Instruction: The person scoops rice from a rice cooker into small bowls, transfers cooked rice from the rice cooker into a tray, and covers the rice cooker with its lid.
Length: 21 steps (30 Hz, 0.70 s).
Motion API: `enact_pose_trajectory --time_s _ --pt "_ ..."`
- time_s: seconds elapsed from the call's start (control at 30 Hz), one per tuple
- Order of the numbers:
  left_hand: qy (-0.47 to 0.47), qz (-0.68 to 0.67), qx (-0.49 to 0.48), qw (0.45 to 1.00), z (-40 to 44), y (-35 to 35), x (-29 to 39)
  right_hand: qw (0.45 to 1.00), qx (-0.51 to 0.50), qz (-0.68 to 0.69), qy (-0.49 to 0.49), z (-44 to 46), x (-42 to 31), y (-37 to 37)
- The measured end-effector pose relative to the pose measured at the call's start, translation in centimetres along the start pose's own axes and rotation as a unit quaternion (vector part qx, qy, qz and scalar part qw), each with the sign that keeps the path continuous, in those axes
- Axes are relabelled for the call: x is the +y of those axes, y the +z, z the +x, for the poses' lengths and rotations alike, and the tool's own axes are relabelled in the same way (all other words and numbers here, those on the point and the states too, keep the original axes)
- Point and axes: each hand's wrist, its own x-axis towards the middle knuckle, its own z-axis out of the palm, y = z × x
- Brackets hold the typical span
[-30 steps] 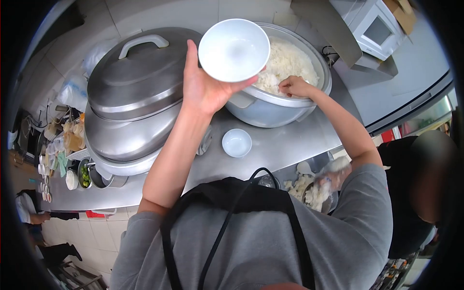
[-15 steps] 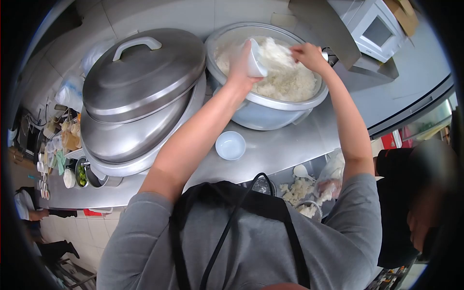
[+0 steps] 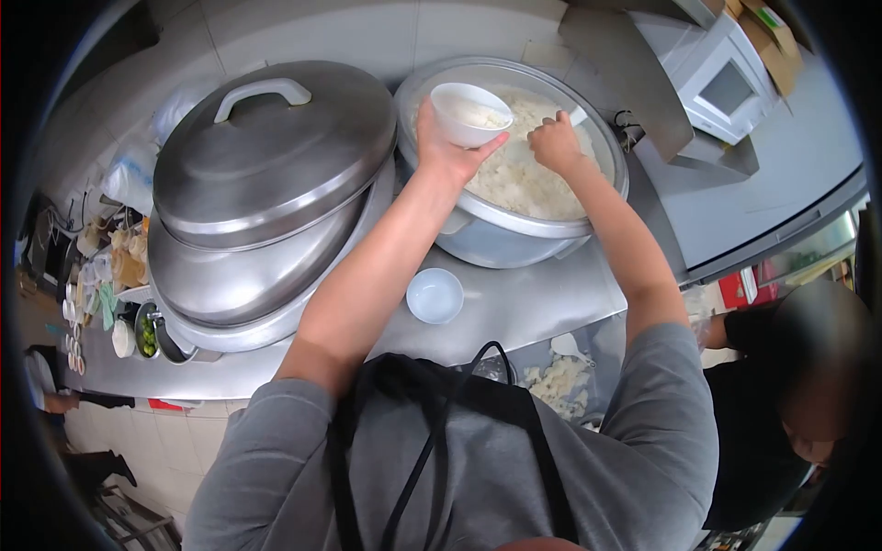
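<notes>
My left hand (image 3: 444, 151) is wrapped round a white bowl (image 3: 470, 136), tilted, with some rice inside. It is held over the left side of a large metal pot (image 3: 501, 230) filled with cooked rice (image 3: 528, 184). My right hand (image 3: 556, 145) is closed on a white rice paddle (image 3: 577, 117); a bit of its handle shows above the fist, and its blade is mostly hidden. Both hands are above the rice. A second white bowl (image 3: 435, 296) stands on the steel counter in front of the pot.
Large metal lids (image 3: 276, 151) lean over another vessel at left. Spilled rice (image 3: 560, 386) lies on a grey surface near my right elbow. A white appliance (image 3: 726, 87) is at the back right. A person in black (image 3: 753, 413) stands close on my right. Small containers line the counter's left end.
The bowl in my left hand has turned from nearly on its side to more upright, with rice now visible in it. My right hand has moved slightly left and down. The person at right has shifted.
</notes>
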Motion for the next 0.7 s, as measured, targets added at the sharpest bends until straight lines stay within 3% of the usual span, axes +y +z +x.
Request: enact_pose_trajectory --time_s 0.2,0.4,0.5,0.7 --pt "0.002 0.016 -0.016 1.000 -1.1 1.7 0.6 0.991 -0.079 0.084 -0.061 -1.0 -0.9 -2.3" --pt "0.004 0.015 -0.023 1.000 -2.1 2.8 1.6 0.958 -0.129 0.246 -0.070 -2.8 -2.2 -2.4" --pt "0.013 0.022 -0.035 0.999 -2.8 3.1 2.2 0.930 -0.158 0.331 -0.031 -4.6 -2.6 -1.5" --pt "0.029 0.029 -0.041 0.998 -3.0 2.8 2.7 0.903 -0.122 0.412 -0.015 -6.3 -1.8 -1.8"
